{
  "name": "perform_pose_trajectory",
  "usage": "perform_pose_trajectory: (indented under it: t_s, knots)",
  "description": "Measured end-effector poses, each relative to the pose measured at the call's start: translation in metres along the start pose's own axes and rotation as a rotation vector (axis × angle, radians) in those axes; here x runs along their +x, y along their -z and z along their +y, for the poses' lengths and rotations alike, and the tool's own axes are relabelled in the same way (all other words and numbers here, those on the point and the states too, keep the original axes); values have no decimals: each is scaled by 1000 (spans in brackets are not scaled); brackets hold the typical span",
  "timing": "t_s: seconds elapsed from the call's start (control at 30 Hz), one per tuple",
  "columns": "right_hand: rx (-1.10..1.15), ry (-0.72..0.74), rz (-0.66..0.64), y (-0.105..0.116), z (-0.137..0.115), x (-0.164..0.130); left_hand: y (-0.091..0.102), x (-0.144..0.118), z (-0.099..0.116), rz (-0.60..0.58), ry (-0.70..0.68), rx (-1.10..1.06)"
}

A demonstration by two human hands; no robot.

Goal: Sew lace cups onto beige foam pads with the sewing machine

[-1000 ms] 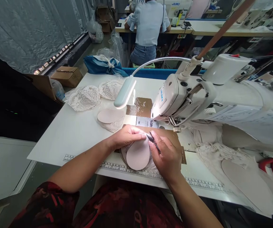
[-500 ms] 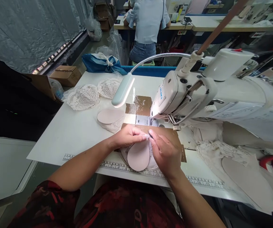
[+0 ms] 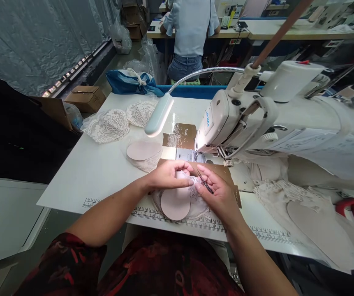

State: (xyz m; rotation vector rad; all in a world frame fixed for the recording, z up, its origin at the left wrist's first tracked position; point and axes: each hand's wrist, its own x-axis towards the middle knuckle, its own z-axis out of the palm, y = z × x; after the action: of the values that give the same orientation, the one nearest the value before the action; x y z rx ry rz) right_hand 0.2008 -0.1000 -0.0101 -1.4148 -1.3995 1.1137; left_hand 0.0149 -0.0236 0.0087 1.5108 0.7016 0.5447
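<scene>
My left hand point(image 3: 168, 174) pinches the upper edge of a white lace bra cup point(image 3: 199, 204) between thumb and fingers. On that lace lies a smooth, pale oval pad point(image 3: 175, 204), near the front edge of the table. Dark thread snips point(image 3: 205, 182) rest in my right hand point(image 3: 220, 195), with their points showing past the fingers toward the left. The right thumb is at the lace edge; whether it presses on the fabric I cannot tell. Just beyond both hands is the needle area of a white sewing machine point(image 3: 216, 119).
Another lace piece with a pad point(image 3: 142, 151) lies left of the needle, and lace cups point(image 3: 107, 125) lie farther back. A lamp point(image 3: 159, 116) hangs over the table point(image 3: 81, 172). More lace and pads point(image 3: 321, 230) are at right. A person point(image 3: 192, 28) sits ahead.
My hands have moved slightly apart, and the right fingers have loosened, showing more of the snips. The lace and pad have shifted a little to the left.
</scene>
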Motion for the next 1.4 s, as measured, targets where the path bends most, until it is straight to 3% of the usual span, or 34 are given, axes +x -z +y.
perform_pose_trajectory:
  t_s: [0.3, 0.43, 0.57, 1.4]
  knots:
    - [-250, 182, 165, -2, 5, -1, 2, 0, -7, -49, 171, -89]
    - [-516, 391, 261, 0, 2, -3, 5, -2, -5, 1, 247, -135]
    - [-665, 553, 284, -2, 3, -6, 6, -4, -2, -3, 236, -216]
    - [-769, 585, 380, -10, 7, -6, 6, -5, 0, 75, 208, -206]
